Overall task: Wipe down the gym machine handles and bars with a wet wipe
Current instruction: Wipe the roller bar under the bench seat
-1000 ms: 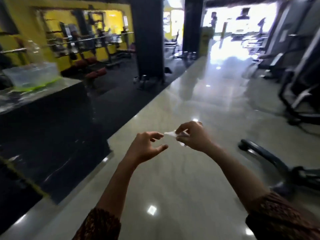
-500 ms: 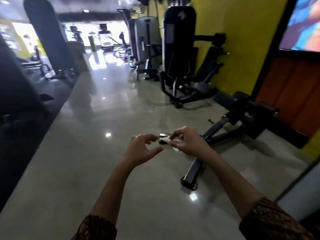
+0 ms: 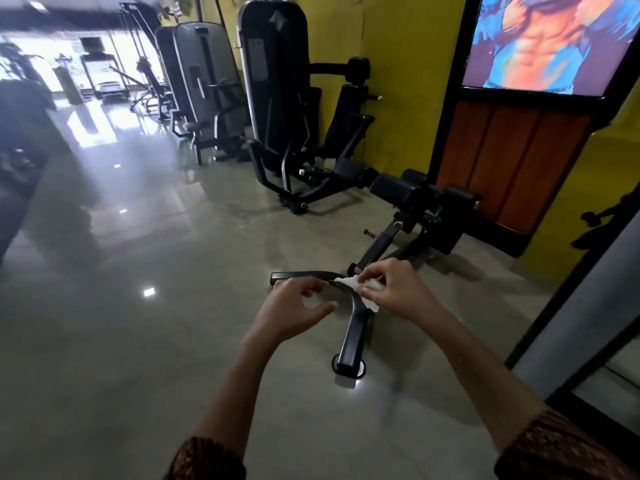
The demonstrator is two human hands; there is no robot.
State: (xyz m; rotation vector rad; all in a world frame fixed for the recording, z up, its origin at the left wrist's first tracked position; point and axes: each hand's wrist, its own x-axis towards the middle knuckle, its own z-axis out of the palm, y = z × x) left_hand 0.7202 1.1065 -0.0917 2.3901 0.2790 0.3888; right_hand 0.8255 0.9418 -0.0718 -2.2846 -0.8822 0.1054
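Wet wipe [image 3: 349, 282] was pinched by right hand [image 3: 391, 289], seemingly readied for wiping | left hand [image 3: 294, 306] was held beside it, loosely curled, empty | bench frame [image 3: 353, 327] untouched.

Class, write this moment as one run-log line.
right hand: pinches wet wipe | left hand: holds nothing | bench frame: untouched

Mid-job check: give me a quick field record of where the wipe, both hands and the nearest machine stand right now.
wipe: white wet wipe, crumpled, pinched by right hand
free hand: left hand beside it, fingers loosely curled, holding nothing
nearest machine: black bench, its floor bar below the hands in view
wiping: not started as far as shown; wipe-to-bar contact unclear
beyond: weight-stack machines along yellow wall
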